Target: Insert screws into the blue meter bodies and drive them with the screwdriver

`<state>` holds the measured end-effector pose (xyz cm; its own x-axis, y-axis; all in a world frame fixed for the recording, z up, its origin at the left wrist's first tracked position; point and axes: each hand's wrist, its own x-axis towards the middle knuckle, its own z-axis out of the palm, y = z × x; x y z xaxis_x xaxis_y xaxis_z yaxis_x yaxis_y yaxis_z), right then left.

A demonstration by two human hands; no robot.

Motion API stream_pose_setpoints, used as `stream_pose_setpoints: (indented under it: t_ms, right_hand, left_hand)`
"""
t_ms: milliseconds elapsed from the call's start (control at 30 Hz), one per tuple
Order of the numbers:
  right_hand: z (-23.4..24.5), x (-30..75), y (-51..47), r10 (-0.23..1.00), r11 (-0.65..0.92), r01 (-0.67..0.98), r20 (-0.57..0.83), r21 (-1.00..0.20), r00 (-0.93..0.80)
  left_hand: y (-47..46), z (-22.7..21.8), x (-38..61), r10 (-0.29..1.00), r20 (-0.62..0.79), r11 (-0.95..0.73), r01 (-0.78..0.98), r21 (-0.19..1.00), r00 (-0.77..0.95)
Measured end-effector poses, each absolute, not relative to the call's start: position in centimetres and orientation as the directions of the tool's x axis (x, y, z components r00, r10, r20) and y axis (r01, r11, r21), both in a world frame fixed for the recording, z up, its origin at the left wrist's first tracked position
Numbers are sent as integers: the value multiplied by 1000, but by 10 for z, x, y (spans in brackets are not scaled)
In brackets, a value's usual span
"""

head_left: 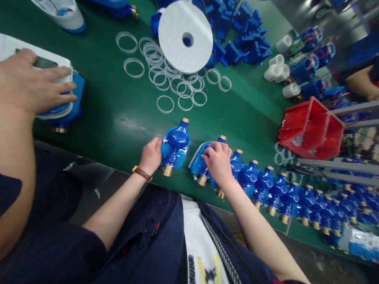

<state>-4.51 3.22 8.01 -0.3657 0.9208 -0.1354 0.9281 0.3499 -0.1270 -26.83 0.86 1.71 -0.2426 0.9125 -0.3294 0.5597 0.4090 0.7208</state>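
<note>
Pinched bulbous glossy-blue meter body (178,138) at near-side centre with left hand (151,156); ran near-far, slanting right toward far brass end (184,120). Gripped second body (197,160), just right, with curled right hand (219,161).

Meter bodies (264,185) along table (247,111) edge; rings (155,61) behind, bin (294,119) farther right.

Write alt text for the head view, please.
The left hand touches a blue unit with brass ends; the right hand is on a second unit, beside a long row of them. Whitish rings lie farther across the green table.
</note>
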Motion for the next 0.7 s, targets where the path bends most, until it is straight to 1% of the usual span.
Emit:
stream_pose_setpoints:
  t_ms: [67, 133, 200, 233, 300, 333, 367, 400, 433, 467, 500, 633, 700]
  right_hand:
    - [85, -42, 27, 939, 298, 932, -114, -205, -325]
    - [90, -42, 22, 947, 263, 922, -106, -284, -303]
    - [96, -45, 17, 950, 246, 899, -92, -363, -297]
    - [100, -48, 14, 951, 242, 882, -80, -405, -298]
    - [108, -55, 9, 953, 242, 831, -38, -501, -300]
    - [113, -60, 6, 954, 242, 797, -15, -554, -300]
    - [118, -64, 3, 954, 242, 758, 7, -606, -299]
    - [123, -68, 0, 954, 242, 719, 26, -652, -297]
    - [128, -72, -3, 954, 243, 686, 39, -686, -299]
    - [131, -74, -5, 950, 247, 661, 44, -708, -308]
    - [133, -76, -7, 943, 258, 644, 42, -720, -331]
    - [133, -73, -15, 870, 291, 601, -56, -744, -491]
    - [132, -69, -18, 846, 277, 587, -97, -761, -525]
  left_hand:
    - [5, 17, -257, 918, -360, 394, 466, 792, -165]
    - [4, 20, -250, 917, -389, 397, 334, 855, -94]
    - [4, 29, -248, 900, -423, 435, 165, 885, -105]
    - [2, 36, -247, 887, -443, 452, 49, 891, -129]
    - [-2, 55, -245, 858, -501, 463, -246, 851, -117]
    - [-6, 66, -242, 849, -526, 466, -395, 791, -51]
    - [-10, 75, -240, 842, -537, 484, -511, 710, 50]
    - [-14, 83, -237, 830, -533, 518, -581, 627, 166]
    - [-18, 90, -234, 810, -517, 566, -604, 561, 278]
    - [-22, 94, -231, 786, -495, 610, -595, 524, 370]
    - [-26, 96, -228, 764, -476, 644, -568, 513, 436]
    - [-33, 96, -225, 703, -458, 703, -436, 562, 543]
    - [-35, 95, -226, 666, -446, 726, -382, 571, 598]
